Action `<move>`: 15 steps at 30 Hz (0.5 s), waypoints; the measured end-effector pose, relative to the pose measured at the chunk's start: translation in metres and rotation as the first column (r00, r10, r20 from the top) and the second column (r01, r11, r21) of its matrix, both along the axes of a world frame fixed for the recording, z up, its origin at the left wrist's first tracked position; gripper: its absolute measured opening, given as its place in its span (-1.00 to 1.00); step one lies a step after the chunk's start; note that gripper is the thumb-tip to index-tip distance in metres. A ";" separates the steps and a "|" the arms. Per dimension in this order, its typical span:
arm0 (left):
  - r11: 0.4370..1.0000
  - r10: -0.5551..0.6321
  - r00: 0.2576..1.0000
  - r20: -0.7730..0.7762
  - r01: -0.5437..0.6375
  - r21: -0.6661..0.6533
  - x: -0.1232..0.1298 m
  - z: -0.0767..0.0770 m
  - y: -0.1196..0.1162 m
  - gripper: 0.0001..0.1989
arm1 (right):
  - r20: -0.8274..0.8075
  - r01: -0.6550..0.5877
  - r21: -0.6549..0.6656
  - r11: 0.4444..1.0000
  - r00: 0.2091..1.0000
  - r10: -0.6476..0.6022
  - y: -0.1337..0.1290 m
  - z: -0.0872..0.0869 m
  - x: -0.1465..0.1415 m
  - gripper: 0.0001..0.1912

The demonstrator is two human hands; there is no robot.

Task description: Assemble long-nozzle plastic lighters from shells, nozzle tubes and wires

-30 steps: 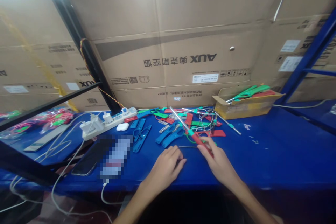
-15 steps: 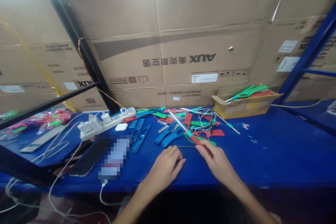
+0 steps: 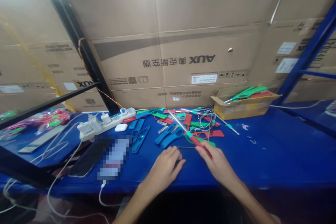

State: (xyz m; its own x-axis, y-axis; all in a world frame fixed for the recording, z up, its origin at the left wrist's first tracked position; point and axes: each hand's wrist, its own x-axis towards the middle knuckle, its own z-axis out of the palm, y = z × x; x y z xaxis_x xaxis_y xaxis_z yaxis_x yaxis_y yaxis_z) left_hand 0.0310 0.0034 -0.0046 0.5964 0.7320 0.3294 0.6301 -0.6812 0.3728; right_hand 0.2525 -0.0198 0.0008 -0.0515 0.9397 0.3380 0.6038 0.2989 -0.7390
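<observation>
My right hand is closed around the red handle of a long-nosed lighter, whose silver tube and green collar point up and to the left. A thin metal rod runs from the fingers of that hand toward the left; whether they grip it is unclear. On the blue tabletop rests my left hand, fingers curled in and fingertips hidden, with no object showing in it. Just beyond lie blue handle shells, a red handle shell and several green pieces, tubes and thin wires in a loose pile.
A yellow-taped carton holding green and red lighters stands at the back right. To the left are a power strip, a white earphone case, a phone with a blurred screen, a dark phone and trailing cables. Cardboard backs the table.
</observation>
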 end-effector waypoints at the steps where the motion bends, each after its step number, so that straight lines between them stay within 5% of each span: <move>1: 1.000 0.000 1.000 -0.002 0.000 0.000 0.000 0.000 0.000 -0.85 | -0.015 0.003 0.000 1.000 1.000 -0.003 -0.001 0.000 0.000 -0.59; 7: 1.000 0.001 1.000 0.004 -0.001 -0.006 0.000 0.002 -0.002 -0.86 | -0.123 0.050 -0.031 0.998 0.991 -0.054 0.001 0.004 0.013 -0.55; 10: 1.000 -0.004 1.000 0.002 0.004 -0.006 0.000 0.003 -0.002 -0.85 | -0.102 0.225 0.026 0.974 0.970 -0.222 0.009 0.020 0.049 -0.36; 12: 1.000 -0.011 1.000 -0.005 0.011 0.002 0.000 0.003 -0.002 -0.85 | 0.096 0.372 0.127 0.919 0.918 -0.385 0.018 0.041 0.087 -0.36; 15: 1.000 -0.013 1.000 -0.011 0.013 0.009 0.000 0.002 -0.002 -0.85 | 0.416 0.380 0.268 0.885 0.783 -0.462 0.039 0.084 0.158 -0.39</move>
State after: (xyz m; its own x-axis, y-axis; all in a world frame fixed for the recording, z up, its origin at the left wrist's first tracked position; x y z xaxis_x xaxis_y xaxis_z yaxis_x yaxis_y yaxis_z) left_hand 0.0306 0.0014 -0.0022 0.6094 0.7213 0.3292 0.6255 -0.6925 0.3594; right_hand 0.4101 0.0193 0.0851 0.1504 0.8380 0.5245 0.9501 0.0242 -0.3110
